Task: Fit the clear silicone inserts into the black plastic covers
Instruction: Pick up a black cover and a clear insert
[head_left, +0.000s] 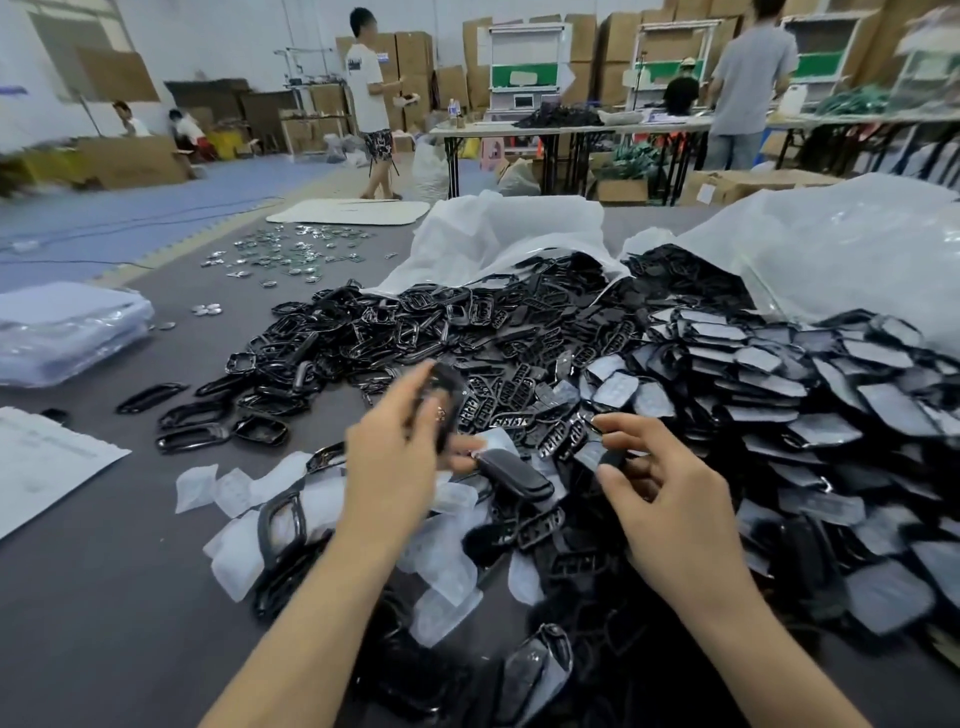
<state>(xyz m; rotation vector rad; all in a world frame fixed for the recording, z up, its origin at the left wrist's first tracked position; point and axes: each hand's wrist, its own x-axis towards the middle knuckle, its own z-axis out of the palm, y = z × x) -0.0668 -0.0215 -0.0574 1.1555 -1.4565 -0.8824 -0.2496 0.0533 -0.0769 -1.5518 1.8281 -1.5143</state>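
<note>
My left hand (395, 447) grips a blurred black plastic cover (445, 402), held upright between thumb and fingers above the pile. My right hand (660, 483) pinches a small dark piece (613, 457) between thumb and forefinger, just right of a glossy black cover (517, 474) lying on the heap. Clear silicone inserts (441, 556) lie scattered below and between my hands. A big heap of black covers (467, 338) spreads behind my hands, and covers with inserts fitted (810, 415) are stacked to the right.
Two open plastic bags (519, 234) spill black parts at the back of the grey table. Shiny metal pieces (291, 254) lie far left, with a stack of clear sheets (62, 332) and a paper (41, 462) at the left edge. Several people stand or sit at tables beyond.
</note>
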